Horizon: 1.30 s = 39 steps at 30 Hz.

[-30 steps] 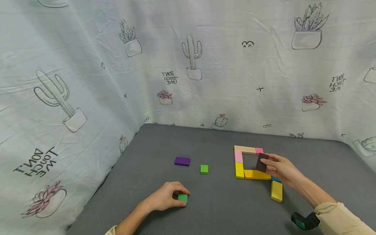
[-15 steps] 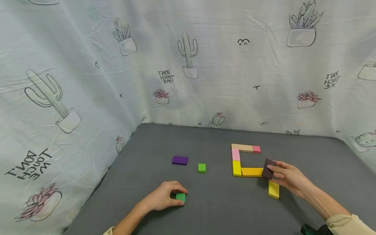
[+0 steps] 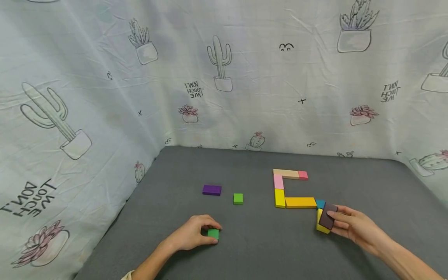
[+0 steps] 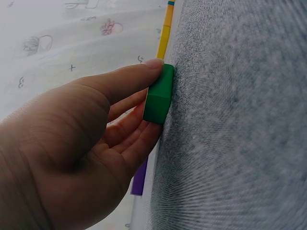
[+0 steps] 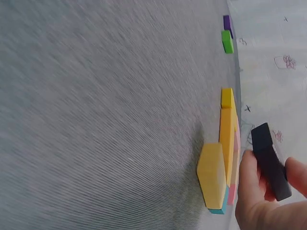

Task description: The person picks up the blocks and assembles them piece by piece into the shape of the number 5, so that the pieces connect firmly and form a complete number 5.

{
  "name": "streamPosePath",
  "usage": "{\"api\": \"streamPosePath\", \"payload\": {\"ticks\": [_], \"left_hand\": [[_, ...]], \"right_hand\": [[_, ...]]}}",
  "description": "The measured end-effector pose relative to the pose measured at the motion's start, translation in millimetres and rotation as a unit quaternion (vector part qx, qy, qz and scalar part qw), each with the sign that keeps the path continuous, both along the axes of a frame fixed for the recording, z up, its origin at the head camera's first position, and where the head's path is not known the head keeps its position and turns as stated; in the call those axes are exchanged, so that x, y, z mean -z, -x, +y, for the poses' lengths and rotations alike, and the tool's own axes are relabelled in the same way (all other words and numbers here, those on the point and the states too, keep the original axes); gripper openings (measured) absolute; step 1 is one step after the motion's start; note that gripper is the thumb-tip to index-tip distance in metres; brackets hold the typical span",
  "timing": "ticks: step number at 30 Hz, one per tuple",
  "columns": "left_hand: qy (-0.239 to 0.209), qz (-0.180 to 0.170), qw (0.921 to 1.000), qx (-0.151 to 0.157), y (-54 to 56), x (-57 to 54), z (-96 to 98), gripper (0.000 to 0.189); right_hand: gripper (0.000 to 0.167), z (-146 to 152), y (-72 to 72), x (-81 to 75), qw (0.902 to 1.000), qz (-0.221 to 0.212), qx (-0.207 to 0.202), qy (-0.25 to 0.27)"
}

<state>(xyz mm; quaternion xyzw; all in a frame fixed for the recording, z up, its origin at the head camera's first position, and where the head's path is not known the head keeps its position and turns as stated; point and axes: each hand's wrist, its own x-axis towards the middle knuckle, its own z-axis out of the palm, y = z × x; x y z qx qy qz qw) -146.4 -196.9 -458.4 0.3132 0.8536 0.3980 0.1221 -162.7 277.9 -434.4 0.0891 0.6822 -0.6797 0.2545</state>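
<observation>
My left hand (image 3: 192, 234) pinches a green block (image 3: 213, 233) between thumb and fingers, low on the grey table. In the left wrist view the green block (image 4: 160, 93) sits right at the table surface. On the right, my right hand (image 3: 360, 227) holds a dark brown block (image 3: 328, 216) by its edges, raised over a yellow block (image 3: 322, 229) and partly covering it. The right wrist view shows the dark block (image 5: 271, 163) apart from the pale yellow block (image 5: 212, 175) below. A blue block (image 3: 320, 204) joins that yellow block to an orange block (image 3: 301, 202).
The row continues through a yellow block (image 3: 279, 198), a pink block (image 3: 278, 181), a beige block (image 3: 286, 174) and a red-pink block (image 3: 303, 175). A purple block (image 3: 212, 190) and a light green block (image 3: 238, 198) lie left of it. A patterned curtain (image 3: 266, 85) borders the table (image 3: 210, 161).
My right hand has carried the dark brown block nearer and to the right, from over the orange block to over the yellow one. The left hand keeps its pinch on the green block.
</observation>
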Motion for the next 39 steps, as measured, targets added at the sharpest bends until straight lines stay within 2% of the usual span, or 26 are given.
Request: {"api": "streamPosePath", "payload": {"ticks": [7, 13, 15, 18, 23, 27, 30, 39], "left_hand": [[0.000, -0.002, 1.0000, -0.001, 1.0, 2.4, -0.7, 0.031], [-0.014, 0.043, 0.9987, 0.026, 1.1, 0.9, -1.6, 0.032], [-0.013, 0.042, 0.9987, 0.026, 1.1, 0.2, -1.6, 0.032], [-0.006, 0.019, 0.9997, 0.012, 1.2, 0.0, -1.2, 0.031], [0.005, -0.006, 0.9999, -0.007, 1.3, 1.1, 0.4, 0.030], [0.005, -0.009, 0.9999, -0.009, 1.0, 1.0, 1.0, 0.030], [0.004, -0.010, 0.9999, -0.009, 0.8, 1.0, 0.8, 0.030], [0.006, -0.011, 0.9999, -0.007, 1.6, 0.8, -0.2, 0.030]], "right_hand": [[0.083, 7, -18.3, 8.0, 0.9993, -0.030, 0.006, 0.024], [0.080, 7, -28.6, 13.8, 0.9977, -0.056, 0.013, 0.038], [0.080, 5, -31.6, 15.6, 0.9969, -0.062, 0.014, 0.047], [0.077, 2, -35.5, 18.5, 0.9961, -0.071, 0.016, 0.049], [0.074, -8, -39.4, 21.4, 0.9952, -0.090, 0.036, 0.018], [0.076, -17, -39.9, 20.7, 0.9921, -0.102, 0.067, -0.030], [0.081, -22, -39.4, 19.3, 0.9902, -0.104, 0.075, -0.056], [0.092, -26, -38.4, 19.1, 0.9898, -0.104, 0.086, -0.045]]}}
